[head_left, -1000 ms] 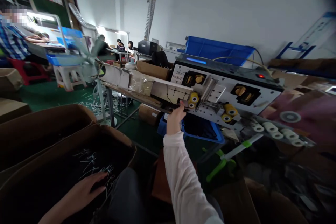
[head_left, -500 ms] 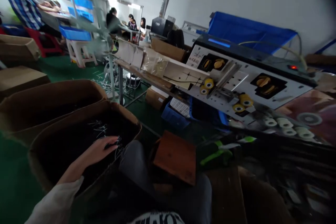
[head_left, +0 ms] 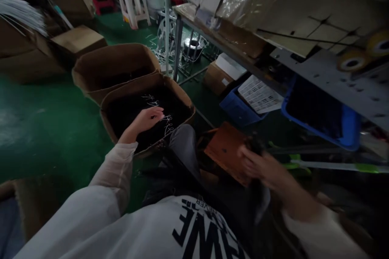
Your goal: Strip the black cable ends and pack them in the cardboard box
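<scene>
My left hand [head_left: 148, 119] is over a cardboard box [head_left: 105, 119] with dark contents. Its thumb and fingers are closed together beside thin white wires [head_left: 167, 123]; what lies between the fingertips is too small to make out. More white strands curl just beyond the knuckles. My right hand [head_left: 263, 166], smeared by motion, is in front of a reddish-brown wooden stool [head_left: 223, 149]. Its fingers curl round a dark, blurred thing [head_left: 255, 142] whose kind does not show.
Behind the near box stands a second open carton [head_left: 115, 62]. A workbench [head_left: 225, 32] runs along the right, with a blue crate [head_left: 243, 107] and a blue tub [head_left: 319, 115] below it. A green-and-white pole [head_left: 331, 165] lies right of the stool.
The view has tilted down and closer to the floor and boxes. My right hand has come into view beside the stool, with a dark thing in it. My left hand stays over the box, fingers more closed.
</scene>
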`<state>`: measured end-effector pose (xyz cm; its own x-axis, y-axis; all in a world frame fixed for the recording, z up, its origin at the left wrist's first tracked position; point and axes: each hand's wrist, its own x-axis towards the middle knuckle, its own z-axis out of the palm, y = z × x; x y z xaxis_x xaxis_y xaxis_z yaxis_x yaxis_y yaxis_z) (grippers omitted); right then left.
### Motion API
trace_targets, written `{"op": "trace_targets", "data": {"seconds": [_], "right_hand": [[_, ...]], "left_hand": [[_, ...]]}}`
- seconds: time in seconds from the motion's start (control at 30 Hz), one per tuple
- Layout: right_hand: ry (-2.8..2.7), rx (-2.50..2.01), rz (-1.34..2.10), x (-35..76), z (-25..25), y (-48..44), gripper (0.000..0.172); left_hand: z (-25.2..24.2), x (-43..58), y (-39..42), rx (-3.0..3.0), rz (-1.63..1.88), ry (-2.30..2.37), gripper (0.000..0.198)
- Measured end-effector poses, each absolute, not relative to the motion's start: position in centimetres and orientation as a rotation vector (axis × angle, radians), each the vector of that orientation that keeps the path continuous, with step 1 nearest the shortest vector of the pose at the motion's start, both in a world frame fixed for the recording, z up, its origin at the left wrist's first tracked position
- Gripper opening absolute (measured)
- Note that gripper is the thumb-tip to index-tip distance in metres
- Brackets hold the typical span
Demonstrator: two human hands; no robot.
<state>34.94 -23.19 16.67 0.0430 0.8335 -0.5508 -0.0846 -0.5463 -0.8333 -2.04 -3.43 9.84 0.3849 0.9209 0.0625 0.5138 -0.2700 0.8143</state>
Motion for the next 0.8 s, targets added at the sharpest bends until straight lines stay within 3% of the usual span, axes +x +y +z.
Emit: {"op": "trace_targets", "data": {"seconds": [0.13,0.3,0.43,0.63,0.8], "right_hand": [[-0.668,-1.586,1.651,31.7,9.1,-16.5,0.038],[-0.64,-1.777,1.398,32.1,2.1,-14.0,0.032],[-0.713,-1.895,1.112,34.2,0.2,-14.5,0.039],[-1.29,-2.129,0.592,36.5,-1.5,-15.4,0.073],[-1.643,-2.119,0.368,37.6,-1.2,-16.1,0.066]], "left_hand": [[7.6,-4.1,-4.3,1.831,0.641,1.315,0.053],[5.1,-5.0,-5.2,1.765,0.474,1.403,0.052],[3.6,-4.1,-4.9,1.712,0.414,1.413,0.053],[1.0,-3.3,-3.5,1.735,0.282,1.396,0.055],[-0.7,-5.3,-2.4,1.771,0.224,1.466,0.059]]}}
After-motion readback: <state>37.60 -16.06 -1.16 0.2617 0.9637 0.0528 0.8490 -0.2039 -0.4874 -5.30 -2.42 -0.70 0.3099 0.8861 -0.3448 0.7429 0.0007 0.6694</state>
